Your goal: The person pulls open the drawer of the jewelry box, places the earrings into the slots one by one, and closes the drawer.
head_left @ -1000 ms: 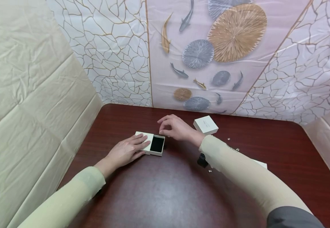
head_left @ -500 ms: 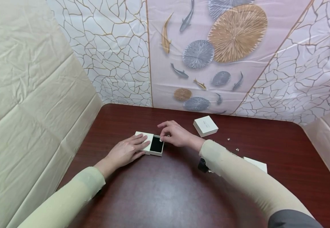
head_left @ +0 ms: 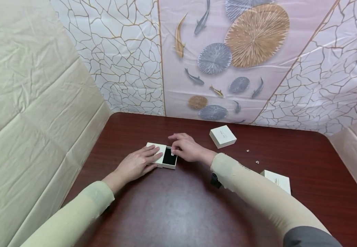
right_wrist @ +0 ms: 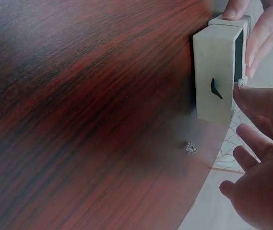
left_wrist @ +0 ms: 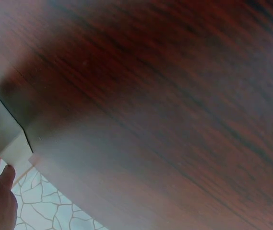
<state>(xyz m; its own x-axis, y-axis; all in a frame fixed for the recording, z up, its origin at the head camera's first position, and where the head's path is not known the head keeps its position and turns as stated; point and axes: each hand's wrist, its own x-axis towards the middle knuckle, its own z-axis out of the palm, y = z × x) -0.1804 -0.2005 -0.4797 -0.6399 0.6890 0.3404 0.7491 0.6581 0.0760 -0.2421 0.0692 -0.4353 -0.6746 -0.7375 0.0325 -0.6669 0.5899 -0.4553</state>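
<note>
My left hand (head_left: 135,163) lies over the cover of a white drawer-style jewelry box (head_left: 161,148), fingers stretched across the top and thumb along the near side. The drawer stands partly pulled out to the right, showing a black lining (head_left: 168,159). Above its right end, my right hand (head_left: 187,147) pinches a tiny sparkling stud earring (right_wrist: 242,83) between thumb and finger. In the right wrist view, a black pull tab (right_wrist: 215,89) shows on the drawer front. The left wrist view catches only a corner of the box and some fingers.
Another sparkling stud (right_wrist: 191,148) lies on the table close to the drawer. Two more small studs lie farther right, one (head_left: 247,151) behind the other (head_left: 257,162). A white box (head_left: 223,136) stands at the back, and a second white box (head_left: 278,180) is partly behind the right sleeve.
My right hand has come left and toward me, bringing the stud earring over the black lining. The left hand and the box stay put.
</note>
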